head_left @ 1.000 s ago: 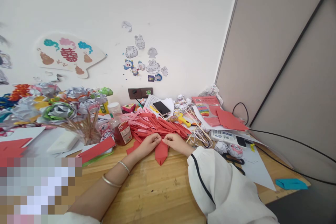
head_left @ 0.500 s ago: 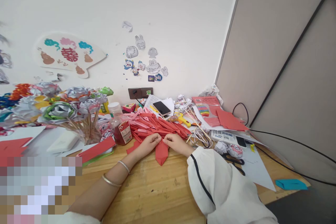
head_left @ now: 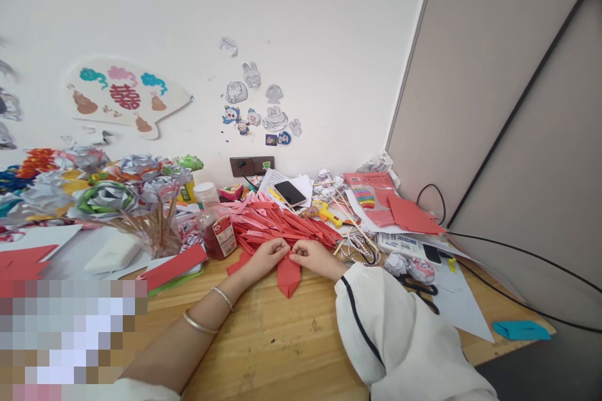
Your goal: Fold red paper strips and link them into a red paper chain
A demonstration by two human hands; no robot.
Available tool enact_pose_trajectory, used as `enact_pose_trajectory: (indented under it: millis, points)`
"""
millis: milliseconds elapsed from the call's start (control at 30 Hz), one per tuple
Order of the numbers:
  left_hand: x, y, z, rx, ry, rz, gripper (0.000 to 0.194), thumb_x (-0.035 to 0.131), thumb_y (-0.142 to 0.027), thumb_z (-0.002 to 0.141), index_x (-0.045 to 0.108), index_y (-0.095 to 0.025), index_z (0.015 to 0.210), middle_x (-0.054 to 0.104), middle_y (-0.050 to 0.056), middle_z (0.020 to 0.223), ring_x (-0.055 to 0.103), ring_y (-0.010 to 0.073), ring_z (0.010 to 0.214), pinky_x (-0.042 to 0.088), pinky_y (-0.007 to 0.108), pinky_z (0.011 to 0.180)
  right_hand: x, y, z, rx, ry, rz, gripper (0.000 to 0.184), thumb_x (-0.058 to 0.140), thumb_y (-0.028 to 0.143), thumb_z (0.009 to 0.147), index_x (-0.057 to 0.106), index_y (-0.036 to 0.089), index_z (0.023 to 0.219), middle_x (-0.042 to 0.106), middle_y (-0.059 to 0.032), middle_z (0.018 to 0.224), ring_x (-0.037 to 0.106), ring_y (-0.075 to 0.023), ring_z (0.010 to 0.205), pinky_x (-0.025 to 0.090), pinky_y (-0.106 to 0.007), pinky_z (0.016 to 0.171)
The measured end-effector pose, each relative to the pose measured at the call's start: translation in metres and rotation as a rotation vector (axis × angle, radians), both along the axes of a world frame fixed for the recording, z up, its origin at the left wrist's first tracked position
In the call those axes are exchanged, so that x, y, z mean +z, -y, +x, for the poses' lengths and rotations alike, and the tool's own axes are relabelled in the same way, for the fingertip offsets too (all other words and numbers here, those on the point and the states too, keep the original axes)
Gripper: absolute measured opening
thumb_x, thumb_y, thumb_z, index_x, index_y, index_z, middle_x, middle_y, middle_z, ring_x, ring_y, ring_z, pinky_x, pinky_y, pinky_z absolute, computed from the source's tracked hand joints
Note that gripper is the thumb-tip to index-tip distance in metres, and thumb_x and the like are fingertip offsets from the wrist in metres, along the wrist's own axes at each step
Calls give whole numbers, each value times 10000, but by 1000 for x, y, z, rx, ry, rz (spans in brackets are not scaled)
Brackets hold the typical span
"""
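Both hands pinch a folded piece of red paper point(head_left: 288, 280) low over the wooden table. Its pointed end hangs down toward me. My left hand point(head_left: 271, 254) closes on its upper left edge, with bracelets at the wrist. My right hand point(head_left: 313, 257) grips the upper right edge, its fingertips almost touching those of the left. Their fingers cover the top of the paper. Just beyond them lies a heap of folded red paper strips point(head_left: 277, 222). Another red paper piece point(head_left: 235, 265) shows partly under my left wrist.
A jar with red contents point(head_left: 219, 235) stands left of the heap, near paper flowers point(head_left: 108, 197) and wooden sticks point(head_left: 157, 232). A phone point(head_left: 290, 193) lies behind it. To the right are a yellow glue gun point(head_left: 329, 215), beads, black-handled scissors point(head_left: 421, 288) and cables.
The red paper's lower part looks slightly narrower and turned a little between my fingers. Both hands stay in nearly the same place.
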State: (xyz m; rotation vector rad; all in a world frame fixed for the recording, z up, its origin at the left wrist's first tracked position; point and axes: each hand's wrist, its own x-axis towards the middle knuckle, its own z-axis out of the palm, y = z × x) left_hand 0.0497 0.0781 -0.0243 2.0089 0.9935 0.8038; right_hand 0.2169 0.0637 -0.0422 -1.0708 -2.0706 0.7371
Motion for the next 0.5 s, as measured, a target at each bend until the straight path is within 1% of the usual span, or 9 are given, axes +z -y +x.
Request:
enact_pose_trajectory:
  millis: [133,333,500]
  points:
    - [-1,-1,0,32,7,10,231,448,-356,725,475,-149,627,460,-34,578,413,98,556,348,206,537,-1,0,1,1,43,18,136,548,298,701,534,168,740,501,36,611,434,-84,539,308,-185,480]
    - [-4,-3,-2,22,34,-15,238,442,-368,733,492,-145,664,473,-32,587,425,100,558,351,205,534,2,2,1,-7,75,54,151,479,301,756,544,164,757,508,26,616,426,-87,539,293,-187,475]
    - [-2,-2,-1,24,37,-27,236,450,-366,726,496,-143,663,485,-28,589,429,102,556,351,205,531,5,3,2,9,98,80,153,467,296,770,551,168,776,527,20,629,437,-91,546,294,-192,482]
